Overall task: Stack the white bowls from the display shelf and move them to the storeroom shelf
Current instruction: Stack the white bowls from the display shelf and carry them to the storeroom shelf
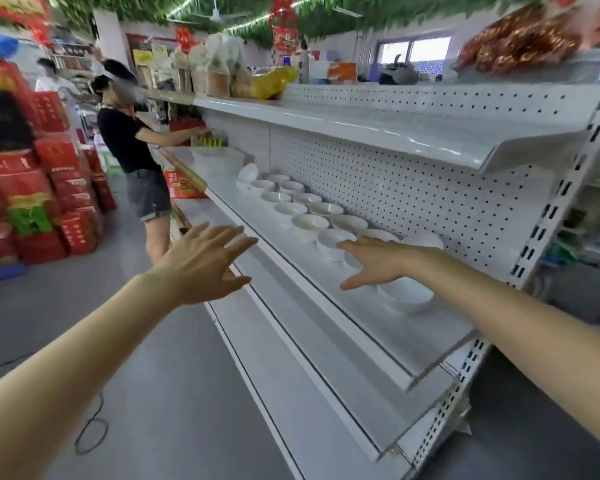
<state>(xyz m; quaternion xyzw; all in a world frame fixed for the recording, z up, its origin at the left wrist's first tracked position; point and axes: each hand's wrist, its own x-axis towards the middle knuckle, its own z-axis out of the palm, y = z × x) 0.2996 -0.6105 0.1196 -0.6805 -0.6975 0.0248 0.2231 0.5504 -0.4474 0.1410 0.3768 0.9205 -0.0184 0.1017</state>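
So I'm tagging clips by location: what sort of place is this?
Probably a small shop: white metal pegboard display shelving, rows of white round bowls on it, and stacked red boxes on the floor.

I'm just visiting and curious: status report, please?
Left hand open, short of the shelf. Right hand open, at the nearest bowls. Bowls side by side, two rows. Nothing blocking.
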